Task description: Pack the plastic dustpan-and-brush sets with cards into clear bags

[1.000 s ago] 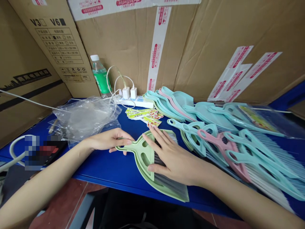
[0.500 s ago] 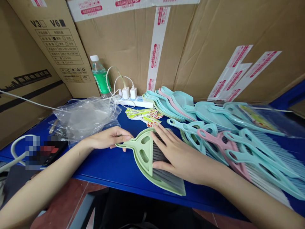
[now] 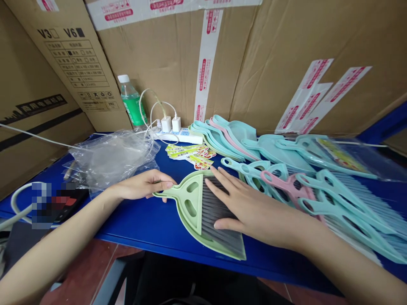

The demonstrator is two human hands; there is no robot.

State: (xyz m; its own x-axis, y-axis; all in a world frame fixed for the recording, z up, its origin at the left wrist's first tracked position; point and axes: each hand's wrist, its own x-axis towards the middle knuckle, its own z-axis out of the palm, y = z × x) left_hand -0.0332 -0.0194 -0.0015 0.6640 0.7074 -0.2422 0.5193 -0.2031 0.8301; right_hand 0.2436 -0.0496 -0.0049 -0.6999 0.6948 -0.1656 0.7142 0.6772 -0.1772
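Observation:
A green hand brush with grey bristles lies face up in a matching green dustpan, near the front edge of the blue table. My left hand pinches the stacked handles of both at their left end, thumb on top. Across the bristles rests my right hand, palm down with its fingers stretched out, covering their upper right part. Just right of it lie loose hand brushes, including a pink hand brush and a light blue hand brush.
Behind stand several overlapping dustpans and a bagged set. Printed cards, a power strip with chargers, and a bottle are at the back. Clear plastic bags lie left. Cardboard boxes wall the rear.
My right hand has slid a little to the right across the bristles, uncovering more of them. My left hand keeps its hold on the handles.

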